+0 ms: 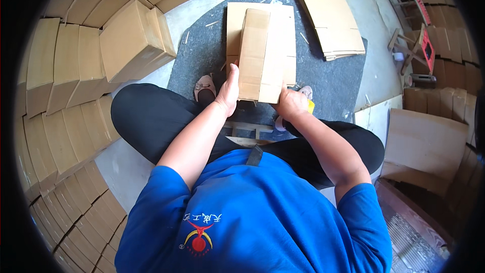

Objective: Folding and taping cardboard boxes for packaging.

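The grey mat (pixel 202 60) on the floor serves as the landmark. To its left, rows of folded cardboard boxes (pixel 65 121) run in a long curved stack, with one assembled box (pixel 134 40) lying on top beside the mat's left edge. On the mat's far right corner lies a flat pile of cardboard sheets (pixel 331 23). At the mat's middle, a half-folded cardboard box (pixel 262 53) stands over a flat sheet, just in front of the person's knees. The left hand (pixel 228 91) presses flat and open against the box's left near side. The right hand (pixel 290 103) is closed around the box's near right corner, with a small yellow object (pixel 310 106) showing beside it.
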The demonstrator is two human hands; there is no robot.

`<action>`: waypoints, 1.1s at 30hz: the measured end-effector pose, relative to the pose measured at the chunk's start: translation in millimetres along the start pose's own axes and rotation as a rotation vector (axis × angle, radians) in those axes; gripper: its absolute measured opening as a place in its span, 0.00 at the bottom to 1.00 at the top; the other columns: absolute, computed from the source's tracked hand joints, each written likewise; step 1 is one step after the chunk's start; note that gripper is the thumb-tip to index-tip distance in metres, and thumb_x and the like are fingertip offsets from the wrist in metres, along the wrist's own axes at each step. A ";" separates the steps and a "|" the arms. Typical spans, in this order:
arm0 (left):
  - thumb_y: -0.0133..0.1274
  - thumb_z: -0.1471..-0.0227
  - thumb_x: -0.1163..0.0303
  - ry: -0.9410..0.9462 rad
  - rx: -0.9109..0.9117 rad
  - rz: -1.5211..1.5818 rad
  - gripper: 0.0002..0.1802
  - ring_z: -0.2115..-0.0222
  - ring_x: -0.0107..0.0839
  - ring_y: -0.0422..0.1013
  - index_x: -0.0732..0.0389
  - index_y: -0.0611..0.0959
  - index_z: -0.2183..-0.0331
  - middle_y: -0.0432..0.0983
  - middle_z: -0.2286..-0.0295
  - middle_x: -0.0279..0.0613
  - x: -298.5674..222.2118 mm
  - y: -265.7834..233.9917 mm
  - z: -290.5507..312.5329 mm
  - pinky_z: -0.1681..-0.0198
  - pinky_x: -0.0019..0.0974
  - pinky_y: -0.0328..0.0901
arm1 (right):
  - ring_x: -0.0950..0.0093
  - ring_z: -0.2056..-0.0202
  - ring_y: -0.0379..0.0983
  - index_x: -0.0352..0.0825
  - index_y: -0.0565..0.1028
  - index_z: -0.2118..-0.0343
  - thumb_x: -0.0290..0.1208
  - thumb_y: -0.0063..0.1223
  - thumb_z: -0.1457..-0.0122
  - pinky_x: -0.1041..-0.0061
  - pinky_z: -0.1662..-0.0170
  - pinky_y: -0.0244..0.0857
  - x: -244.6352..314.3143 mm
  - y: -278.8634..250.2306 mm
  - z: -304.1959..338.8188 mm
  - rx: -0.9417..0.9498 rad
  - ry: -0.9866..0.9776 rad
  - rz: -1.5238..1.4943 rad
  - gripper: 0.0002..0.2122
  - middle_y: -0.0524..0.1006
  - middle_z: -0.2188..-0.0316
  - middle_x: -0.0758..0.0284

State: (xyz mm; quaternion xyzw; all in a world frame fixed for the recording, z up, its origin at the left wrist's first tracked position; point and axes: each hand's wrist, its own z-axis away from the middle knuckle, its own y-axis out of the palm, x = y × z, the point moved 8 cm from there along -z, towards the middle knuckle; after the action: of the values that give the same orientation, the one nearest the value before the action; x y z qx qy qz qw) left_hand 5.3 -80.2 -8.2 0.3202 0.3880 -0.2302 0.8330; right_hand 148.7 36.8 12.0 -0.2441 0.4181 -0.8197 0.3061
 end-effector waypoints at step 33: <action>0.64 0.53 0.49 0.581 -0.694 -0.915 0.22 0.60 0.42 0.71 0.57 0.82 0.65 0.75 0.65 0.44 -145.1 -12.6 -72.5 0.54 0.43 0.67 | 0.63 0.55 0.79 0.42 0.78 0.54 0.50 0.62 0.48 0.66 0.52 0.72 -80.6 -121.6 -26.7 -0.036 0.175 0.116 0.22 0.82 0.59 0.60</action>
State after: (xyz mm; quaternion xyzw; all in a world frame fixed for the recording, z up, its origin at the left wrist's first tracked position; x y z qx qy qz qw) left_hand -124.9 -17.7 66.7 -0.1166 0.7471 -0.3270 0.5668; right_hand 150.9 164.2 87.8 -0.1525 0.4713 -0.8112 0.3107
